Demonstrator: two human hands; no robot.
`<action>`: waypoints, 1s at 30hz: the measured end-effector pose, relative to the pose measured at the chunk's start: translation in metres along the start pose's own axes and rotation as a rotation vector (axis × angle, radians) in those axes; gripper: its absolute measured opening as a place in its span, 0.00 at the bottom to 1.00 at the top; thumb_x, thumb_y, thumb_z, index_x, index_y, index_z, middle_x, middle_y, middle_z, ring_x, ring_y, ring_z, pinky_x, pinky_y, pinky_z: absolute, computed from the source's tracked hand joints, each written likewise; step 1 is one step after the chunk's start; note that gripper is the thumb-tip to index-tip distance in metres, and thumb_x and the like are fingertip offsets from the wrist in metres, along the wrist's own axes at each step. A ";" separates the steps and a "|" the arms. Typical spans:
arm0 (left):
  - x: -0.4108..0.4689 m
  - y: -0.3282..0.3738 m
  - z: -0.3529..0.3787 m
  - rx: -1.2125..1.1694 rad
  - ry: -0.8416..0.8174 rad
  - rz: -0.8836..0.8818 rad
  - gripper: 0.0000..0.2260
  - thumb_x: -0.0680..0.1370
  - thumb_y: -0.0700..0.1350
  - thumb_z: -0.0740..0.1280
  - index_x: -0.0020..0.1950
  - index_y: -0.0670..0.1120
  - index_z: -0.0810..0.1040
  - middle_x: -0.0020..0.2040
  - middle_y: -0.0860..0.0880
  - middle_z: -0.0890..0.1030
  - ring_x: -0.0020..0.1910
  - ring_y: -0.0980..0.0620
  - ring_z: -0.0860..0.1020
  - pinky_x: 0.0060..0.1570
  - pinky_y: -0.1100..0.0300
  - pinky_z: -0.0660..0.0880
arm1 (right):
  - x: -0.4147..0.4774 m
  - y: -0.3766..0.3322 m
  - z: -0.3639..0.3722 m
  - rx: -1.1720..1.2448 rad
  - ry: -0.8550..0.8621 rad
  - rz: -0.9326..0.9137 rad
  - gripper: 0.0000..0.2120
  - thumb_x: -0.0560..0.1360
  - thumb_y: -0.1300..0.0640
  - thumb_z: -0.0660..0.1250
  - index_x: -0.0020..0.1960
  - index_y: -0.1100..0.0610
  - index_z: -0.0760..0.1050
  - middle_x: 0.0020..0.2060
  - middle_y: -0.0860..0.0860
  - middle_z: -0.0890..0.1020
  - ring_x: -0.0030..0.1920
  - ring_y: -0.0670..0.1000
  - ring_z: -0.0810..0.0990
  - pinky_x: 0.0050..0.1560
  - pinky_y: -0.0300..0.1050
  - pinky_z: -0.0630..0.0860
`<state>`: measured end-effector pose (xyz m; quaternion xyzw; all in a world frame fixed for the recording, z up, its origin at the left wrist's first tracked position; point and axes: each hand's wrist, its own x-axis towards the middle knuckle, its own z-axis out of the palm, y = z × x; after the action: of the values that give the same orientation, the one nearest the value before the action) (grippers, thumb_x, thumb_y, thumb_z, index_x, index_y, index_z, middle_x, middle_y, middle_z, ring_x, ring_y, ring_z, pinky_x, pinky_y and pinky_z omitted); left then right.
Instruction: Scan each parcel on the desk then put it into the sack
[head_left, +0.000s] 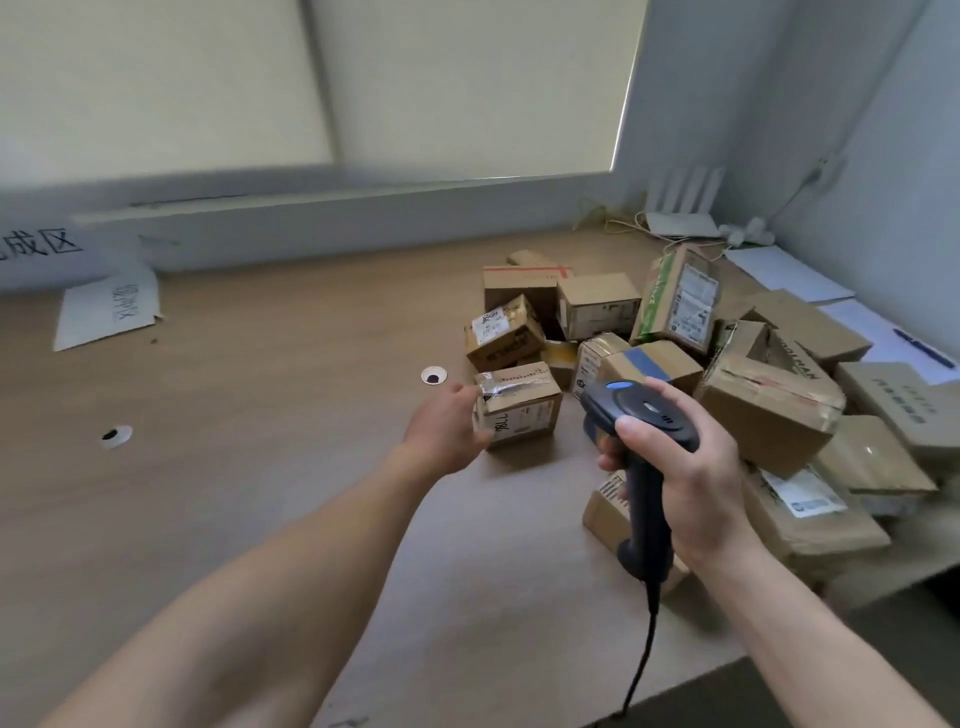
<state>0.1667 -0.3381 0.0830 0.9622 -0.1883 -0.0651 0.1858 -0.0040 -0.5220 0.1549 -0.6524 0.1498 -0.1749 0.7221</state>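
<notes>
Left grip (447, 426) reached out over the surface (260, 467) and held the left end of a small taped parcel (519, 410), with the thumb at its top edge and the fingers curled onto its near face. That parcel appeared to rest on the surface at the near-left edge of the heap of parcels (602, 306). Just right of it, the right grip (685, 467) was wrapped tight round the handle of a corded barcode scanner (649, 410), whose head pointed toward the parcel.

The step in hand looked like picking out the next parcel for scanning. The next move probably called for lifting it clear of its neighbours and turning its printed label to face the scanner head. The sack was not in view, so where the parcel should go afterwards could not be told.

As for writing, a wall sign (41, 244) at far left showed the characters 成区, cut off at its left. A paper sheet (109, 309) below it bore handwriting too blurred to read. The held parcel carried a scrawl like "78LL" beside a small label. A green-printed carton (675, 301) further right had white shipping labels, illegible. A large torn carton (763, 400) showed letters ending "MAN".
</notes>
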 end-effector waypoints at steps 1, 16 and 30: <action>0.015 -0.002 0.003 0.001 -0.024 0.020 0.26 0.78 0.50 0.69 0.75 0.47 0.69 0.71 0.46 0.71 0.67 0.44 0.72 0.61 0.53 0.71 | 0.008 0.003 0.002 -0.004 0.018 0.004 0.32 0.68 0.56 0.75 0.71 0.56 0.73 0.45 0.62 0.85 0.38 0.58 0.83 0.39 0.48 0.81; 0.174 -0.012 0.077 0.188 -0.301 0.156 0.31 0.70 0.54 0.76 0.69 0.48 0.68 0.64 0.44 0.67 0.64 0.43 0.65 0.63 0.47 0.72 | 0.084 0.045 0.013 -0.126 0.175 0.129 0.31 0.72 0.59 0.77 0.73 0.55 0.72 0.43 0.62 0.85 0.41 0.62 0.85 0.50 0.65 0.80; 0.142 -0.048 0.066 -0.071 -0.246 -0.091 0.27 0.69 0.47 0.74 0.63 0.52 0.66 0.54 0.47 0.76 0.48 0.45 0.78 0.43 0.53 0.78 | 0.084 0.054 0.033 -0.116 0.115 0.190 0.30 0.65 0.53 0.73 0.67 0.48 0.74 0.40 0.63 0.85 0.38 0.59 0.85 0.33 0.52 0.75</action>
<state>0.3005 -0.3738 -0.0036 0.9473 -0.1633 -0.1975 0.1921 0.0886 -0.5259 0.1051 -0.6648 0.2620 -0.1338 0.6866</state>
